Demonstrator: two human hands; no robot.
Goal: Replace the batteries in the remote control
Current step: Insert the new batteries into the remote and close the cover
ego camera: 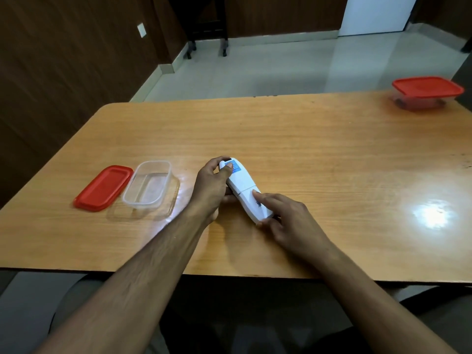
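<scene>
White remote [241, 186] is lying back-side up near the middle of the table [319, 149], long axis running from about 11 o'clock to 5 o'clock. Our left hand [213, 186] is wrapped around the far end, thumb on top by the blue sticker, so that end is held firmly. Our right hand [286, 221] is at the near end: index finger pressing down on the battery cover [251, 204], thumb pinching the bottom edge. There's a thin seam showing where the cover meets the body, so it looks like we're mid-slide, though we can't tell whether it's opening or closing.

Tips for this bit, imo: keep the left hand clamped so the body doesn't skate on that shiny wood, push down lightly on the cover with the fingertip and slide straight along the remote's length, not sideways, or the little tabs may bind.

Open tub [148, 185] sits at 9 o'clock from the remote with its red lid [103, 189] just beside it further left. A closed tub [427, 94] is way off at 2 o'clock. No batteries visible anywhere loose.
</scene>
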